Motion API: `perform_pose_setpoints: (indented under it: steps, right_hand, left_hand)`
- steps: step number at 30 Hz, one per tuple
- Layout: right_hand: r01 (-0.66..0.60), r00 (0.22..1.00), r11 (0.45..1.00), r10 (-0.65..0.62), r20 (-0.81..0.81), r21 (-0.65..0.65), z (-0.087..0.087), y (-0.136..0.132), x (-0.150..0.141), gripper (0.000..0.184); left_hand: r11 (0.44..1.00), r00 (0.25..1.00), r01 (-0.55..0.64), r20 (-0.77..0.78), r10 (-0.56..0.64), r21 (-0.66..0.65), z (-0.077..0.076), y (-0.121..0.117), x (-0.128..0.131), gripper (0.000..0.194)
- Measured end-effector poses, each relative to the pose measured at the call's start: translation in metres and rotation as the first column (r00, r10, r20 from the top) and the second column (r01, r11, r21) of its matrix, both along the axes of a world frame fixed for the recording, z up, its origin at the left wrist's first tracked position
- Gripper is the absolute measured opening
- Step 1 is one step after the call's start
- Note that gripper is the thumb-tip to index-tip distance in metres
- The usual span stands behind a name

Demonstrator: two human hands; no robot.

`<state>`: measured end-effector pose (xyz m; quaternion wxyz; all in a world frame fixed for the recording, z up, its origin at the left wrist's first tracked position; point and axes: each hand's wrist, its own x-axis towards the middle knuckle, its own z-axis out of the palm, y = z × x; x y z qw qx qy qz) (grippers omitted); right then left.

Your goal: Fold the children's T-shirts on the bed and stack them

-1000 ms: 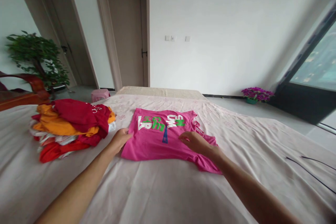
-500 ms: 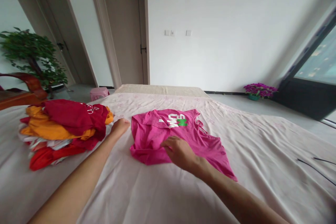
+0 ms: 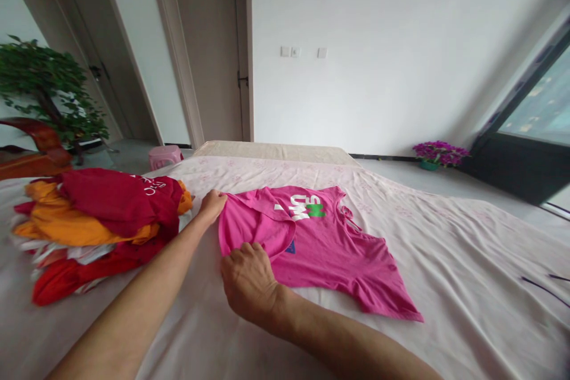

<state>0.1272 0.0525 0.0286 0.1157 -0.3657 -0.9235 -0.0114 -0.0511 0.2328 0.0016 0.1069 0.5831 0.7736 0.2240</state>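
The left grip pinched the far corner of a pink shirt; the right grip, fingertips hidden, appeared closed on the near part of the same end. Between them that end lay turned over some lettering, with the rest spread rightward on a pale sheet. From where I stood, the fabric looked light, soft and limp, apt to crease, unlikely to tear; corners seemed sounder holds than the middle. A clothes pile sat left of both grips.

Clothes pile blocks left side; open sheet between pink shirt and black cables.
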Motion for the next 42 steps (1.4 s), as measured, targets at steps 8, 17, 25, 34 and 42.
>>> perform_pose_setpoints:
  steps: [8, 17, 25, 34, 42]
  right_hand:
    - [-0.248, 0.968, 0.969, 0.247, -0.038, -0.006, -0.013, -0.008, -0.020, 0.019]
    - [-0.246, 0.967, 0.957, 0.253, -0.028, 0.152, -0.026, -0.007, -0.031, 0.010]
    - [-0.387, 0.915, 0.910, 0.399, -0.058, 0.152, -0.040, -0.008, -0.030, 0.011]
    - [-0.100, 0.993, 0.995, 0.098, -0.066, -0.024, -0.005, -0.010, 0.017, 0.018]
    - [-0.023, 0.998, 0.996, 0.028, 0.063, -0.086, -0.005, -0.006, 0.023, 0.007]
  left_hand:
    - [0.999, 0.991, 0.012, -0.129, -0.016, -0.030, -0.014, 0.010, -0.030, 0.033]
    - [0.997, 0.983, 0.065, -0.171, -0.070, -0.037, -0.015, 0.019, -0.024, 0.062]
    - [1.000, 0.980, -0.015, -0.199, 0.015, 0.003, -0.017, 0.029, -0.018, 0.029]
    - [0.970, 0.958, 0.218, -0.213, -0.193, 0.103, 0.006, -0.002, 0.005, 0.036]
    - [0.921, 0.921, 0.384, -0.095, -0.377, 0.071, -0.002, -0.004, 0.032, 0.016]
